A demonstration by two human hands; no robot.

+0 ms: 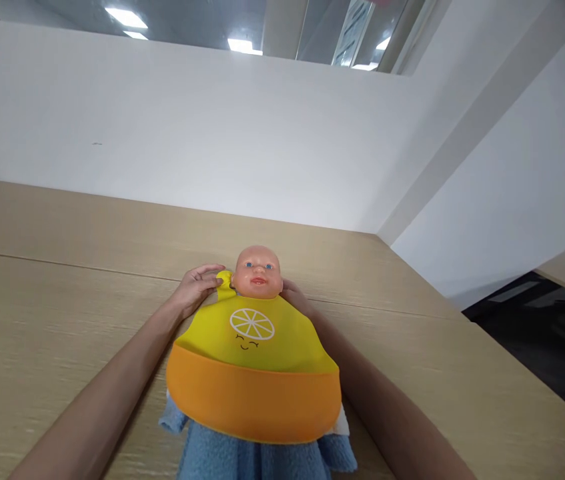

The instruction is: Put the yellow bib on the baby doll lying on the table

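Currently, the left hand pinches a strap of the bib; whether the right hand, partly hidden behind the doll, grasps anything, I cannot tell.

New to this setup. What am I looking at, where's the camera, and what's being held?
There is no machine: these are a person's two bare hands. The single picture comes from a camera worn on that person's head, looking forward and down, so the forearms enter from the bottom.

On the wood-coloured table is a doll in fuzzy blue clothing, facing the camera. A yellow bib with an orange pocket covers its chest.

The left hand holds the bib's yellow strap beside the doll's head. The right hand is partly hidden behind the other side, so its grip can't be told.
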